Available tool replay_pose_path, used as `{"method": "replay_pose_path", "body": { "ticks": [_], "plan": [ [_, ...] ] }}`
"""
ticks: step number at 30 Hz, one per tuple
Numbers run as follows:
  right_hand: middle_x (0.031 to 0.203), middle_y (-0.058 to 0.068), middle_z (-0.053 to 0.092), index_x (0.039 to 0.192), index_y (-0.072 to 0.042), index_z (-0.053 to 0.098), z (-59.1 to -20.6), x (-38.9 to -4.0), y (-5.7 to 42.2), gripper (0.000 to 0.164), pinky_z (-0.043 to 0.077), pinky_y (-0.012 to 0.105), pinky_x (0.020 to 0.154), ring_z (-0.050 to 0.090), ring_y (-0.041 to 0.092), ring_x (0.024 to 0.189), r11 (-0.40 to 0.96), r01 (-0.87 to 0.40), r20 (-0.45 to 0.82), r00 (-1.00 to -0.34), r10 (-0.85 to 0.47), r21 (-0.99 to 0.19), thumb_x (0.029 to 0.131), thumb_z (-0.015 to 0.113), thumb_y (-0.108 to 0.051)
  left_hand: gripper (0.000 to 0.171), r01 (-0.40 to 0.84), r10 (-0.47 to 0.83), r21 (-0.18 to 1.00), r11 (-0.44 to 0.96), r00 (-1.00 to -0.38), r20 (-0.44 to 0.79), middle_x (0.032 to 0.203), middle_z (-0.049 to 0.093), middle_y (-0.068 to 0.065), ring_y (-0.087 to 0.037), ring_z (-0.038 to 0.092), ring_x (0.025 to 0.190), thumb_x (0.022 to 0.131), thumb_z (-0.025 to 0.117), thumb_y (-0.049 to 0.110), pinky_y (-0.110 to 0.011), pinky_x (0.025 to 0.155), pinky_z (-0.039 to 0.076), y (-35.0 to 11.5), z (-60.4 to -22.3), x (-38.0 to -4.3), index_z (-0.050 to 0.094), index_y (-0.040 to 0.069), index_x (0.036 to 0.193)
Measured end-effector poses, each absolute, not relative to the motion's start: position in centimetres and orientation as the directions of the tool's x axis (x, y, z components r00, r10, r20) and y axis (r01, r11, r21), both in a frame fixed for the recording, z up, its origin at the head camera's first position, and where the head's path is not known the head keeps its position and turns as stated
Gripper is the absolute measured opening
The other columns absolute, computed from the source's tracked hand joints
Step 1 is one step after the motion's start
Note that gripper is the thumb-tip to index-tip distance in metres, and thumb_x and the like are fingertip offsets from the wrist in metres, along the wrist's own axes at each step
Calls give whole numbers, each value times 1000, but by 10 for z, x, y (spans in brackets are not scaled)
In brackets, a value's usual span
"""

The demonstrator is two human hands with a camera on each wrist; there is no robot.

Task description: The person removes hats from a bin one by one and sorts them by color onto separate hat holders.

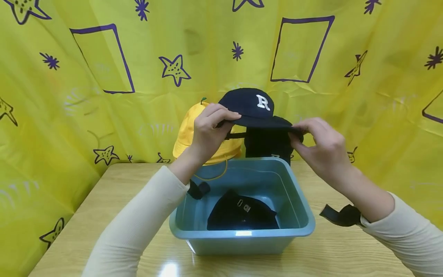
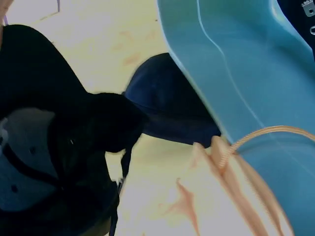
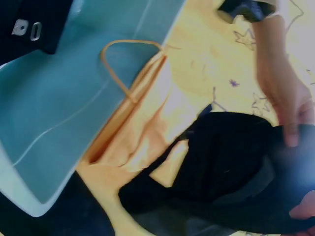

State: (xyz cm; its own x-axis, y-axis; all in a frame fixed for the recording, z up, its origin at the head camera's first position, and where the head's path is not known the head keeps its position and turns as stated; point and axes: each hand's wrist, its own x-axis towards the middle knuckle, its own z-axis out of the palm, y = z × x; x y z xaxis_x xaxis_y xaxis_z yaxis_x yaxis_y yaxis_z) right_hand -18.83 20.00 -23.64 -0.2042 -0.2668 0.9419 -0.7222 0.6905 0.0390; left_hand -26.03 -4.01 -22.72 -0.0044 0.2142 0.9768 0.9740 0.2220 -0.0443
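A navy baseball cap [image 1: 247,104] with a white letter R is held up above the far part of a blue plastic bin [image 1: 242,244]. My left hand [image 1: 212,129] pinches the cap's edge where crown and brim meet. At the brim's other end, my right hand [image 1: 320,144] grips it between thumb and fingers. The right wrist view shows the cap's dark inside [image 3: 231,157] and its back strap. Within the bin lies a black cap [image 1: 238,215] with a metal buckle.
Behind the bin are a yellow hat [image 1: 188,127] with a green sprout and a cord, and a dark hat [image 1: 270,144], partly hidden by the held cap. The bin stands on a wooden table [image 1: 114,200]. A yellow curtain [image 1: 207,46] with purple drawings hangs behind.
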Motion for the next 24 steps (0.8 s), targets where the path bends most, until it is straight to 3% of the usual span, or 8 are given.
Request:
{"method": "replay_pose_path", "body": {
  "ticks": [4, 7, 11, 15, 17, 24],
  "plan": [
    [73, 19, 61, 83, 8, 63, -230, -190, 200, 20, 36, 4, 81, 58, 31, 67, 715, -698, 952, -197, -236, 33, 66, 72, 12, 13, 976, 229, 13, 219, -64, 971, 82, 68, -12, -25, 61, 83, 77, 69, -11, -28, 81, 52, -37, -229, -269, 72, -1, 84],
    [70, 19, 59, 82, 7, 63, -226, -192, 199, 18, 44, 20, 65, 55, 32, 64, 743, -665, 957, -158, -242, 78, 67, 72, 11, 15, 960, 266, 35, 279, -112, 957, 87, 68, -12, -25, 61, 87, 78, 67, -11, -27, 85, 50, -32, -227, -269, 71, 0, 88],
    [67, 20, 55, 79, 8, 61, -225, -196, 200, 18, 41, 41, 49, 49, 33, 58, 777, -608, 952, -107, -288, 166, 66, 72, 12, 16, 932, 315, 3, 362, -125, 941, 92, 69, -10, -23, 62, 89, 78, 67, -5, -25, 85, 49, -24, -223, -264, 71, 1, 92],
    [66, 20, 53, 77, 8, 59, -225, -202, 202, 16, 44, 45, 45, 50, 35, 58, 794, -562, 944, -69, -323, 231, 68, 72, 11, 15, 897, 381, -128, 423, -48, 923, 92, 71, -7, -21, 65, 88, 78, 70, 6, -24, 82, 52, -18, -221, -260, 72, 5, 93],
    [66, 20, 53, 77, 9, 59, -224, -206, 204, 17, 45, 46, 45, 50, 35, 59, 800, -545, 942, -55, -331, 249, 68, 73, 11, 15, 884, 406, -156, 440, -41, 913, 94, 71, -6, -20, 65, 89, 79, 70, 8, -23, 79, 53, -14, -219, -260, 73, 6, 94],
    [66, 21, 52, 76, 9, 56, -231, -226, 217, 17, 45, 46, 45, 50, 36, 58, 814, -520, 941, -52, -333, 259, 69, 72, 12, 25, 844, 483, -119, 523, -178, 857, 102, 69, -5, -19, 63, 96, 85, 65, 4, -21, 83, 52, 2, -217, -270, 74, 12, 106]
  ]
}}
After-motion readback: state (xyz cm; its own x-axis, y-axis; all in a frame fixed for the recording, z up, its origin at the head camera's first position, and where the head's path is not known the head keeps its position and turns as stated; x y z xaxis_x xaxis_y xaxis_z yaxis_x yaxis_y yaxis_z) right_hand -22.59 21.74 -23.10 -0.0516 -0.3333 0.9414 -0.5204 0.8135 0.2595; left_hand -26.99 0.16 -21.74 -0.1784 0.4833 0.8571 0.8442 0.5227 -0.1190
